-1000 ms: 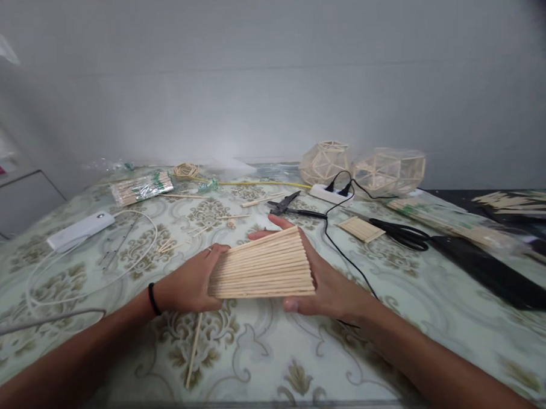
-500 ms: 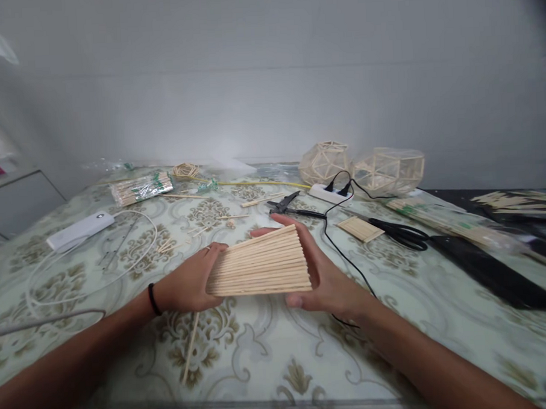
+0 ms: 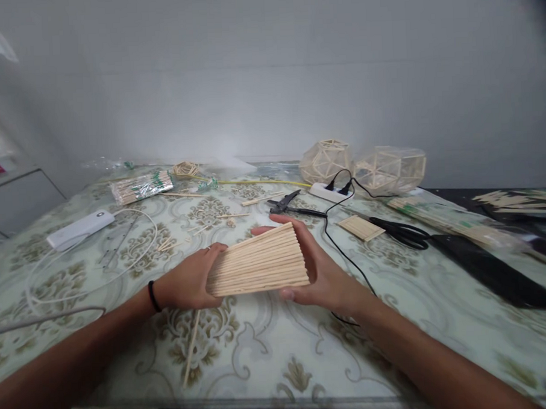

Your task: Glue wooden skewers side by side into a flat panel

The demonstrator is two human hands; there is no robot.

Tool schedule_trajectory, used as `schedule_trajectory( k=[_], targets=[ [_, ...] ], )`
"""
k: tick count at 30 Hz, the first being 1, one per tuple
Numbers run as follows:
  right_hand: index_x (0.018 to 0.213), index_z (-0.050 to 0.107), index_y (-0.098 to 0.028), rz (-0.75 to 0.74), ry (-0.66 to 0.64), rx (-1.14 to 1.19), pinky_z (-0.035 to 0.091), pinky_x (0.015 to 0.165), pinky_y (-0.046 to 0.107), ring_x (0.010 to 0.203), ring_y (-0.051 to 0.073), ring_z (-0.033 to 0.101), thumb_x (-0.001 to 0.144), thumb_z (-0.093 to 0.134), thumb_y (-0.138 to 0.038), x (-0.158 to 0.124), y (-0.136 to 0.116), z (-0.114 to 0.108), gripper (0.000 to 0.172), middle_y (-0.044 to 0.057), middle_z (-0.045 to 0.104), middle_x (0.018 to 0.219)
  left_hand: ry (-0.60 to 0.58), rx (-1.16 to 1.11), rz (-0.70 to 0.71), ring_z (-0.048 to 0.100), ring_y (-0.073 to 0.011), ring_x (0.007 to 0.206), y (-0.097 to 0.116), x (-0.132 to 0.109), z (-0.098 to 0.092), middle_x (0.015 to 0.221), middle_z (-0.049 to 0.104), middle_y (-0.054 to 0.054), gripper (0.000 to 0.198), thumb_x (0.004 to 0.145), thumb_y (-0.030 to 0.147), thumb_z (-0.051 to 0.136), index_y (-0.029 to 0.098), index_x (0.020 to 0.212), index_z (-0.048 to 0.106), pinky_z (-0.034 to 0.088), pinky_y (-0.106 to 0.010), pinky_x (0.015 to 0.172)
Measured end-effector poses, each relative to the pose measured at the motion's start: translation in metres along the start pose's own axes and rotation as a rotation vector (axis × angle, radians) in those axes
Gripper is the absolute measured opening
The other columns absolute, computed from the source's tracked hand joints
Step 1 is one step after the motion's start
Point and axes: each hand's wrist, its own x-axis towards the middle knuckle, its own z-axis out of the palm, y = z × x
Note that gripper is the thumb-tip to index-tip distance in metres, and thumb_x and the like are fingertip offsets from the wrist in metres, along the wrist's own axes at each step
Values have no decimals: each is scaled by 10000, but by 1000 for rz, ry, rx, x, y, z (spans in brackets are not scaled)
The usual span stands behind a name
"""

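A block of pale wooden sticks [image 3: 260,262], laid side by side, is held up above the table between my hands. Its sticks run left to right, and the right edge is stepped and taller than the left. My left hand [image 3: 190,279] grips the narrow left end, thumb toward me. Around the right end wraps my right hand [image 3: 325,277], its thumb at the lower corner and its fingers behind the top edge. One loose stick [image 3: 191,350] lies on the table below my left hand. Whether the sticks are glued cannot be made out.
Behind the block lie pliers [image 3: 284,203] and a power strip [image 3: 330,193] with black cables. To the right are a small stick panel [image 3: 361,228], black-handled scissors [image 3: 403,234] and two stick frames [image 3: 328,161]. Bagged sticks [image 3: 142,188] and a white adapter [image 3: 80,230] sit left.
The right end of the block has tipped slightly up and shifted a little left, with my right thumb moving along with it. My left hand stays nearly still.
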Motion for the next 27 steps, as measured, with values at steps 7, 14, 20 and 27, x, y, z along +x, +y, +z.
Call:
schedule_trajectory(
  k=[7,14,20,27],
  targets=[
    [1499,349,-332,5,31,-14,460,1122,505,1360,338,586,714,933,-543,-2,-2,1,1001,167,549,1536,-24,3,11,679,-354,1140,0,0,-2,1319,652,-146,779,692,380,788,219,1354,410,554,-485,989],
    [1455,400,-318,-20,44,-38,470,1110,482,1303,316,611,717,937,-514,-1,-2,0,934,152,586,1495,-43,-16,3,676,-350,1140,2,-1,-3,1333,642,-162,785,707,382,791,200,1363,402,548,-482,986],
    [1445,412,-319,-65,44,-46,472,1101,462,1295,298,613,715,944,-469,-1,0,-2,915,141,593,1484,-36,-10,4,667,-356,1173,1,-2,-2,1367,624,-155,799,720,375,783,211,1386,373,550,-471,991],
    [1440,418,-322,-68,44,-52,479,1097,455,1296,296,614,714,943,-469,-1,-1,-1,908,137,597,1477,-33,-15,21,659,-345,1177,1,-1,-2,1377,607,-158,793,719,345,785,211,1381,369,535,-479,1016]
  ],
)
